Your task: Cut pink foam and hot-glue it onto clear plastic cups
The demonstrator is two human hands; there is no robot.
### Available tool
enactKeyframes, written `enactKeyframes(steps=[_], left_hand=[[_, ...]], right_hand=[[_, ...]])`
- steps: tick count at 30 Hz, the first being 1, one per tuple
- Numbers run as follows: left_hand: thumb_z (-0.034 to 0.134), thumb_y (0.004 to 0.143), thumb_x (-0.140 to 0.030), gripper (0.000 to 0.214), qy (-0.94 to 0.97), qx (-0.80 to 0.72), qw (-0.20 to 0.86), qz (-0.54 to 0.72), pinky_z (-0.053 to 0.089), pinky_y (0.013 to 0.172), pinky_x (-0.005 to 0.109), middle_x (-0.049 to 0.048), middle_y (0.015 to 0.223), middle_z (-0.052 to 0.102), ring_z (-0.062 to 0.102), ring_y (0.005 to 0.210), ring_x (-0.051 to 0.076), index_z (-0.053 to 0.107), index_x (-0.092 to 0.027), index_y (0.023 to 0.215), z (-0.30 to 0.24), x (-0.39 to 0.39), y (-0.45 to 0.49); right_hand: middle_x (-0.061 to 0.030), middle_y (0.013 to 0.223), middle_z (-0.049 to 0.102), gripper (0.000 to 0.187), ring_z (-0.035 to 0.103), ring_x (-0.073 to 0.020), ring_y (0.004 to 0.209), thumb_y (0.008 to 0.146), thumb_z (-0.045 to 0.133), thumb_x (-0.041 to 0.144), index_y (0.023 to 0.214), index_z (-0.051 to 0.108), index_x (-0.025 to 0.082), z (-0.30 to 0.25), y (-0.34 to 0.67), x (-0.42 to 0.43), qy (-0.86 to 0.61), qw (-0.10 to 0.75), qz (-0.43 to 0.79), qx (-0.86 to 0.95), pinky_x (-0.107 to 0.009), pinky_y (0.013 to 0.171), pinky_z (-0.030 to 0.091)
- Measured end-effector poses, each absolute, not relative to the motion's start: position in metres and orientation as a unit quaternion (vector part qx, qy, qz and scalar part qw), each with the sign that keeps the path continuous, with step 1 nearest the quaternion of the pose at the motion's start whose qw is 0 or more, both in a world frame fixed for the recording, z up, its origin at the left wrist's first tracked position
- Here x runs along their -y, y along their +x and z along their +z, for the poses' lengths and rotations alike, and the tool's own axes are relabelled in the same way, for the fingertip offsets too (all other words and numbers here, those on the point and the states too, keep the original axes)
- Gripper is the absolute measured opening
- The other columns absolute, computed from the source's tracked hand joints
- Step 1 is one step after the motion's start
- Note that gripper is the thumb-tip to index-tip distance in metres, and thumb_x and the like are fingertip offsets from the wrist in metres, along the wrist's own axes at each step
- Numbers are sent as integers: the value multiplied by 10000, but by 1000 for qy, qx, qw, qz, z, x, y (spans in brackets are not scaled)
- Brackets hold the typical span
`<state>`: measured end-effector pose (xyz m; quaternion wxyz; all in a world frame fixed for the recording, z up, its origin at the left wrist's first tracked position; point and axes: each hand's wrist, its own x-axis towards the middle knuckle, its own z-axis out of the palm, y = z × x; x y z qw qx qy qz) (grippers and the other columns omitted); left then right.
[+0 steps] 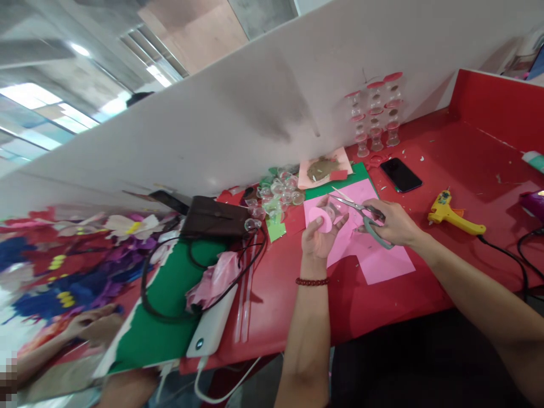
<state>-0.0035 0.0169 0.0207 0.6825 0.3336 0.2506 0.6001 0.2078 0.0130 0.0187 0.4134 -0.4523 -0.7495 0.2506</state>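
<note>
My left hand [318, 238] is closed round a small pink paper disc [319, 219] and a clear plastic cup [338, 208], held just above the red table [450, 164]. My right hand [391, 222] grips grey-handled scissors [361, 211]. Their open blades point left toward the disc and cup. Under both hands lies a pink paper sheet [376, 255], partly on a green sheet [340, 186].
Clear cups [278, 195] are heaped by the white wall. Stacked cup towers [376, 116] stand at the back. A black phone [400, 174] and yellow glue gun [453, 214] lie right. A brown pouch [215, 218], cables, power bank [212, 326] and another person's hand [96, 323] are left.
</note>
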Motion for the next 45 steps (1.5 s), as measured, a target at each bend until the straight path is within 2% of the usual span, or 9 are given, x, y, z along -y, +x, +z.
enactKeyframes(steps=[13, 20, 27, 33, 41, 45], left_hand=[[787, 679, -367, 630, 365, -254, 673, 591, 423, 1101, 520, 41, 987, 697, 638, 1113, 261, 609, -275, 1277, 21, -16, -4], [795, 664, -325, 661, 338, -234, 682, 605, 446, 1071, 481, 7, 906, 683, 664, 933, 204, 606, -279, 1296, 26, -16, -4], [764, 711, -341, 638, 344, -248, 671, 608, 436, 1063, 467, 0, 849, 646, 656, 993, 216, 593, -288, 1324, 26, -16, -4], [756, 729, -320, 632, 329, -250, 668, 618, 462, 1020, 455, 12, 871, 674, 662, 974, 212, 592, -292, 1339, 26, -15, -5], [810, 675, -333, 570, 318, -241, 670, 626, 496, 955, 408, -5, 880, 682, 653, 868, 167, 651, -278, 1219, 26, -18, -9], [799, 682, -378, 471, 326, -263, 657, 627, 488, 962, 431, 28, 934, 695, 654, 941, 203, 684, -267, 1125, 24, -20, -11]], right_hand=[[12, 700, 558, 464, 416, -114, 573, 760, 761, 543, 1014, 682, 163, 19, 209, -13, -435, 429, 267, 745, -265, 572, 352], [23, 641, 517, 440, 380, -107, 553, 798, 701, 584, 940, 702, 167, 24, 207, -10, -445, 428, 271, 739, -261, 551, 328], [58, 604, 419, 340, 316, -95, 565, 808, 712, 516, 768, 632, 188, 27, 207, -8, -449, 406, 281, 745, -240, 536, 293], [67, 603, 391, 349, 312, -93, 578, 805, 722, 504, 724, 586, 193, 27, 207, -8, -449, 395, 306, 741, -233, 534, 283], [56, 603, 429, 374, 346, -99, 583, 794, 715, 539, 725, 607, 188, 25, 208, -10, -445, 387, 326, 739, -226, 543, 310], [54, 591, 441, 379, 354, -97, 576, 797, 718, 546, 741, 618, 184, 24, 208, -10, -442, 387, 325, 741, -218, 537, 314]])
